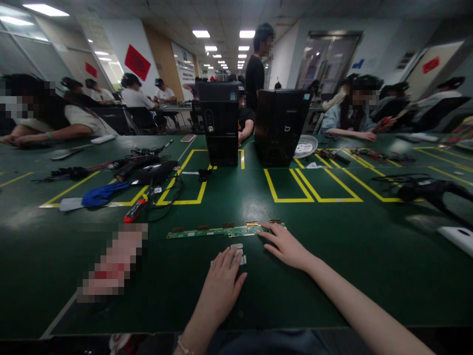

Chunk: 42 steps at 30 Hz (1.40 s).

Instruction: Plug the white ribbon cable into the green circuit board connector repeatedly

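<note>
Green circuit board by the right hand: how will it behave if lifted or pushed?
The long green circuit board looks thin, so probably light and apt to flex if lifted by one end. The tabs along its far edge look fragile. Lying flat, it should slide rather than roll.

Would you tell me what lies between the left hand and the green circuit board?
Small pale pieces, partly under the left hand, lie just short of the circuit board in the head view.

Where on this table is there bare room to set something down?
Bare: between the circuit strip and the two black towers, apart from yellow tape; also between the right hand and the white object at right. Crowded: left, with blue glove, screwdriver and cables.
</note>
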Tool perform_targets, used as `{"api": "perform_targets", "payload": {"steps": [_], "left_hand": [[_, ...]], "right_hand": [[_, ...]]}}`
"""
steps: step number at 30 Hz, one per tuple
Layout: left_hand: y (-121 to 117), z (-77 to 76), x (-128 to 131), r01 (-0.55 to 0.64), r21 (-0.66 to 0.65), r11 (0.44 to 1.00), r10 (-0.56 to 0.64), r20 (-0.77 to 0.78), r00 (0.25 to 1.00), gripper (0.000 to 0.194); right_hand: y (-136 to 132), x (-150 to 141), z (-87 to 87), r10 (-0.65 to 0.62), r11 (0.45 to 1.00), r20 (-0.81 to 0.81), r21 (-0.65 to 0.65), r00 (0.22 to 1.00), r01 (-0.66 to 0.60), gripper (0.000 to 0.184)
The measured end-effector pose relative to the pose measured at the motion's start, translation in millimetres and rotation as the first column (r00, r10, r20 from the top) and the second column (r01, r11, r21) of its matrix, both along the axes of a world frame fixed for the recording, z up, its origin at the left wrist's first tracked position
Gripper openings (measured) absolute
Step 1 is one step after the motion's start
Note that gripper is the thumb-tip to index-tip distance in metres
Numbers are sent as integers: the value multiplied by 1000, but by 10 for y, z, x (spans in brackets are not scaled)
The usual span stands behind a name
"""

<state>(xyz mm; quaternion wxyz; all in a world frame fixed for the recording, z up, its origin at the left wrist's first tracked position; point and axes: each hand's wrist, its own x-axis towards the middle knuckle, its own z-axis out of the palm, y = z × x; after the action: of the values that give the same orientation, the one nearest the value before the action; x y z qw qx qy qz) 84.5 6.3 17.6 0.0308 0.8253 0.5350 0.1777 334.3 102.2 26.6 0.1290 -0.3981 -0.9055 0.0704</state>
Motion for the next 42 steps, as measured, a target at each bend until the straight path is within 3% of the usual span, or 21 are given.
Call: {"api": "perform_targets", "payload": {"steps": [15, 35, 42], "left_hand": [[87, 144, 403, 70, -48, 996, -74, -88, 993, 45], [163, 47, 415, 57, -26, 998, -58, -77, 995, 47], [193, 82, 359, 88, -32, 996, -90, -62, 994, 44]], "right_hand": [[-149, -55, -49, -53, 999, 11, -12, 999, 53, 46], [-142, -62, -36, -57, 998, 20, -16, 998, 57, 46], [-124, -49, -70, -49, 999, 29, -12, 998, 50, 50]]}}
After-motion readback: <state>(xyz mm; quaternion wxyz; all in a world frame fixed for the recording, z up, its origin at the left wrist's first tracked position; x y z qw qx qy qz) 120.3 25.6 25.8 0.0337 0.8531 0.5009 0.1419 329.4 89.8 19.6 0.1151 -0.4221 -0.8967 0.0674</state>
